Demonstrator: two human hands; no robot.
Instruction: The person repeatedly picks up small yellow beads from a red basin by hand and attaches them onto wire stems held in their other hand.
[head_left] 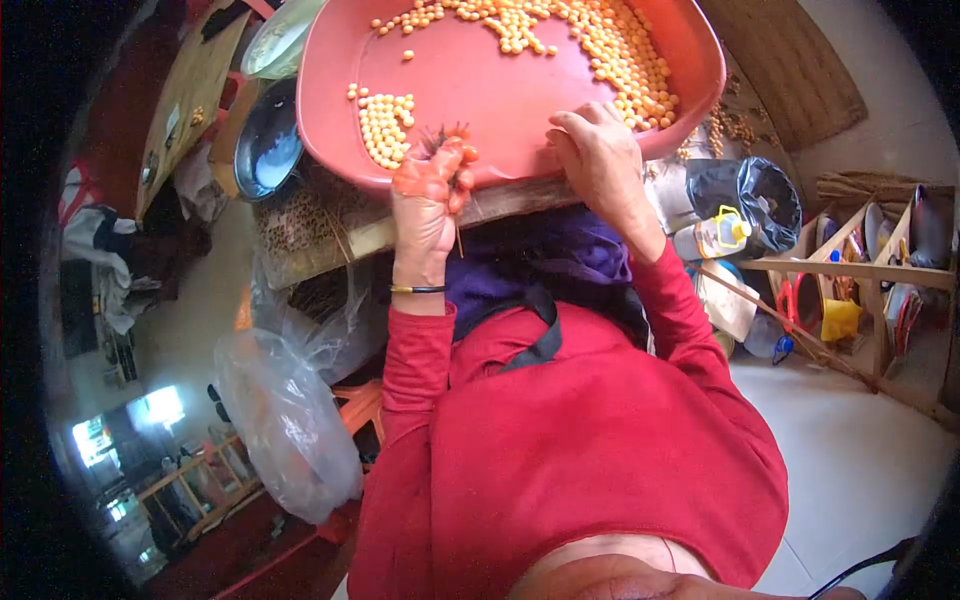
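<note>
Our left hand [428, 195], smeared orange, pinches a small orange lump and a thin stick [459, 238] at the tray's [470, 85] near rim, handy to the yellow balls [385, 125] in rows; our right hand [600, 155] lies flat, fingers loosely spread, holding nothing, steadying that rim.

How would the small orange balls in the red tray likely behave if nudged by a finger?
The orange balls look round and smooth, so they would probably roll freely across the red tray. They seem small and light. Orange smears on the left hand suggest they may be soft or sticky.
</note>
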